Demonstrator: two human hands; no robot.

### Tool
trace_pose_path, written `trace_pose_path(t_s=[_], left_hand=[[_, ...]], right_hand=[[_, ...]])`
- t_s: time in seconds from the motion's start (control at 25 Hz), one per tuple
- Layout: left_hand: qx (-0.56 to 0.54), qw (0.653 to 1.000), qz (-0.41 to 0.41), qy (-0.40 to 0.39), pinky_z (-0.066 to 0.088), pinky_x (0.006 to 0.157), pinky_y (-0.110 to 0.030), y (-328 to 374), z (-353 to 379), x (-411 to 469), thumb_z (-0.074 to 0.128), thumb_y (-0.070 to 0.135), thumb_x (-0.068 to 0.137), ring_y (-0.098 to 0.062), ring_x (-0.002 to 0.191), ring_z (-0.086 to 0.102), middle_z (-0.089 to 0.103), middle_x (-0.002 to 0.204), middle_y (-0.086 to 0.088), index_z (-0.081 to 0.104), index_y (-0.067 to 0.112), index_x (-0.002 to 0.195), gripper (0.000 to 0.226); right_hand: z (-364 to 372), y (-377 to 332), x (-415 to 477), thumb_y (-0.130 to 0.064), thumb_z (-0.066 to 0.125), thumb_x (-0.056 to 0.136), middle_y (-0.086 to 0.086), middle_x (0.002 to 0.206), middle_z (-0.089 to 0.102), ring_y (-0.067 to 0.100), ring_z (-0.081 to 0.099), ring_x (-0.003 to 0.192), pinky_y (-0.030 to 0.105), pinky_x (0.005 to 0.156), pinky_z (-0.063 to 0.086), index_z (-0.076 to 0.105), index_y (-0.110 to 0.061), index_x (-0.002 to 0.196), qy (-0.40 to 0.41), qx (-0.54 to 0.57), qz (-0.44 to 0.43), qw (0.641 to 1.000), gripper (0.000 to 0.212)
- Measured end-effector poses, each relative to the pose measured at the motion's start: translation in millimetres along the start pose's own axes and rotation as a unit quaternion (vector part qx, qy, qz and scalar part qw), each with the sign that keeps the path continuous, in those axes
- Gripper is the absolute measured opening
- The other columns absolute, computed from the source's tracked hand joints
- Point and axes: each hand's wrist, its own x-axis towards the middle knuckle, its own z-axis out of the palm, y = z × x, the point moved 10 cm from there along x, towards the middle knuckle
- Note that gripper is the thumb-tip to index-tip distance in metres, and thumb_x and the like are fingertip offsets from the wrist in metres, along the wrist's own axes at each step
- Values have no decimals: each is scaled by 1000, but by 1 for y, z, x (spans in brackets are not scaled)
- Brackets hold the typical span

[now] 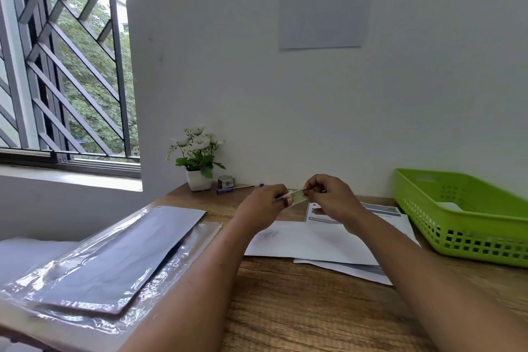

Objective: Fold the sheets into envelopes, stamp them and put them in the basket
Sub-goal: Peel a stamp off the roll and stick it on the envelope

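Both hands up over the desk now. L hand (264, 203) pinches one end of the small pale-green paper stamp (298, 196), fingers curled in tight. R hand (328, 197) pinches the other end w/ thumb and fingertips, rest of the fingers tucked. Stamp hangs btw them, clear of the wooden desk (285, 308), long axis running L-to-R, tilted up a touch toward the R hand. Looks like backing being peeled, tho too small to be sure.

Key relation: the white folded paper envelope (311, 240) lies flat below the hands and nearer the body, long axis also L-to-R, partly on a printed white sheet (383, 210). So the stamp has to come down and back toward the person, prob. onto an upper corner, and the R hand is nearer the far-R one. Lime-green slotted plastic basket (457, 237) sits off to the R, well apart from the stamp, R arm closest. That's for later.
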Motion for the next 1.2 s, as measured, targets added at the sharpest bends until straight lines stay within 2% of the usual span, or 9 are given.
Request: trace_pose_path(t_s=[0.16,0.32,0.44,0.52,0.64,0.76,1.0,1.2], left_hand=[[-47,999,-18,-3,34,64,-31,-5,2,0,50,29,93,-18,71,47,56,78,-4,58,15,86,17],[-115,993,-36,-9,40,63,-34,-8,6,1,52,26,92,-17,66,45,51,72,0,56,21,79,15],[-140,989,-39,-18,49,58,-31,-4,8,-1,50,23,94,-16,65,49,51,74,-1,56,18,81,15],[-195,979,-50,-21,55,60,-28,-1,10,-3,51,18,95,-15,65,51,50,75,-2,56,15,80,16],[-294,953,-73,-27,59,70,-32,1,15,-4,51,11,95,-15,66,51,46,76,-6,56,12,77,19],[-350,933,-80,-33,59,69,-27,3,19,-4,48,8,95,-16,71,51,47,81,-8,57,12,78,20],[-404,910,-84,-37,58,71,-24,4,22,-2,48,11,97,-15,71,52,48,83,-6,57,12,78,21],[-417,904,-85,-41,58,79,-30,4,23,-2,49,13,97,-14,67,51,48,84,-6,56,10,80,19]], right_hand=[[2,0,0,-7,59,90,6,87,58,20,58,84,37,74,56,63,-17,84,-9,2,1,1000,12],[6,4,1,-9,59,91,8,87,57,19,58,85,41,80,56,62,-18,89,-31,34,14,999,9],[5,3,0,-13,63,90,7,77,54,17,58,82,34,76,56,64,-16,101,-44,45,6,998,12],[3,3,-1,-14,65,89,6,80,61,16,61,82,29,72,55,68,-11,98,-44,32,1,998,10],[1,4,0,-13,64,89,12,88,66,18,64,84,27,69,55,68,-6,87,-43,36,9,998,8],[-4,2,5,-11,65,88,15,87,68,23,66,83,36,81,58,69,-9,78,-24,39,6,999,11],[-9,0,8,-5,65,87,18,90,69,28,68,90,36,84,58,67,-7,75,-9,73,22,997,12],[-6,1,8,-2,64,86,19,93,67,23,68,83,26,73,58,66,-4,76,0,72,30,997,11]])
